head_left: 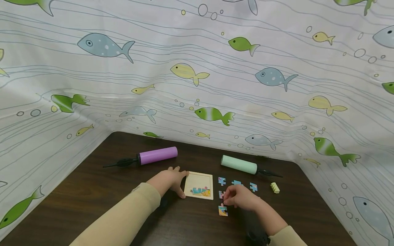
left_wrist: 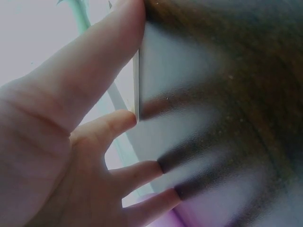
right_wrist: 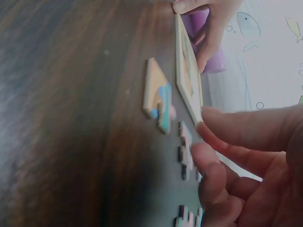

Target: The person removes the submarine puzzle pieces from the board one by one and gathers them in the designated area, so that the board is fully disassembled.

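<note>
A shallow, light wooden puzzle board [head_left: 198, 177] lies flat, with several joined jigsaw pieces [head_left: 200, 191] along its near side. My left hand [head_left: 172, 181] rests at the board's left edge, thumb and forefinger touching it and the fingers spread. Loosely bent, my right hand [head_left: 241, 197] hovers over loose pieces right of the board; nothing shows between its thumb and forefinger. A pink jigsaw piece [head_left: 221, 194] lies by its fingertips, partly covered. Closer to me is an orange and blue jigsaw piece [head_left: 223, 210]. Beyond the hand lie further blue pieces [head_left: 222, 181], one partly hidden.
At the back left lies a purple hand pump [head_left: 158, 155] with a black end. A pale green pump [head_left: 239, 164] lies at the back right. Near it sits a pale yellow toy brick [head_left: 275, 188]. Fish-patterned sheeting [head_left: 184, 95] walls the dark table [head_left: 191, 225] behind and at both sides.
</note>
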Demonstrator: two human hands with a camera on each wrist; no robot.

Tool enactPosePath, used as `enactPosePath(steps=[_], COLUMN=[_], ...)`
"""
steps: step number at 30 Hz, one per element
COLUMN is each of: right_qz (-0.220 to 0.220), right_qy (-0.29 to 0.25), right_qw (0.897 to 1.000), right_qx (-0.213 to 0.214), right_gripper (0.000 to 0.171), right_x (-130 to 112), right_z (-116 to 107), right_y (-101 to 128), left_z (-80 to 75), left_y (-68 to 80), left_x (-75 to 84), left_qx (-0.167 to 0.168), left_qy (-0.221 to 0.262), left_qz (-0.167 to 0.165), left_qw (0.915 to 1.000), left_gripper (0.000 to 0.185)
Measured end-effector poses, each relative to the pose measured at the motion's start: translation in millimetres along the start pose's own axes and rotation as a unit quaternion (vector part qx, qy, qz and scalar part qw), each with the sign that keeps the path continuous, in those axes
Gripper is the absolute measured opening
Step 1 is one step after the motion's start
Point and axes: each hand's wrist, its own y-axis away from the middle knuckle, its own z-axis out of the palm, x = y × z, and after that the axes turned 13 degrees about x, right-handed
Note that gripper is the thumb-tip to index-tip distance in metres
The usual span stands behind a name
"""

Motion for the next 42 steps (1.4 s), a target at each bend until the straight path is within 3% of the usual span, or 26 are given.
enactPosePath(steps=[5, 15, 24, 33, 42], right_qz=[-0.010, -0.031, -0.026, -0.004, -0.010], right_qy=[0.018, 0.017, 0.036, 0.053, 0.069], right_qw=[0.999, 0.998, 0.998, 0.997, 0.997], right_qx=[0.042, 0.046, 0.044, 0.046, 0.039], right_gripper=[0.007, 0.006, 0.016, 0.025, 0.027], right_x=[-7, -30, -42, -42, -46], right_z=[4, 34, 56, 63, 64], right_y=[-8, -35, -55, -60, -58], left_z=[-1.0, -2.8, 1.9, -0.5, -0.3], left_y=[0.0, 2.6, -0.9, 2.0, 2.2], left_x=[0.8, 1.6, -0.9, 0.7, 0.3], left_qx=[-0.001, -0.002, 0.004, 0.004, 0.005], left_qy=[0.000, 0.000, -0.003, -0.003, -0.006], left_qz=[-0.003, -0.007, -0.004, -0.003, 0.002], left_qw=[1.0000, 1.0000, 1.0000, 1.0000, 1.0000], left_gripper=[0.094, 0.093, 0.093, 0.093, 0.094])
